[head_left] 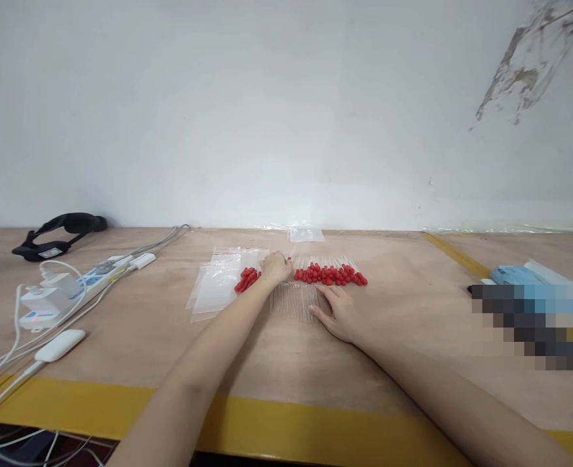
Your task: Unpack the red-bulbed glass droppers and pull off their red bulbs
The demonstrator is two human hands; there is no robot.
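Observation:
My left hand (275,267) is closed, its fingers bent, between two groups of red pieces. A small red piece (289,259) shows at its fingertips; the rest of the grip is hidden. My right hand (339,314) lies low with fingers apart, touching or very near the right end of a row of thin clear sticks or tubes (291,303). Beyond it lie many red-tipped pale sticks (332,275), side by side. Left of my left hand, a smaller pile of red pieces (247,279) rests on clear plastic bags (214,293).
A small clear bag (306,235) lies by the wall. On the left are a black strap-like headset (63,237), a power strip (92,282) with white plugs and cables, and a white adapter (60,345). A blue package (517,275) sits right, beside a blurred area.

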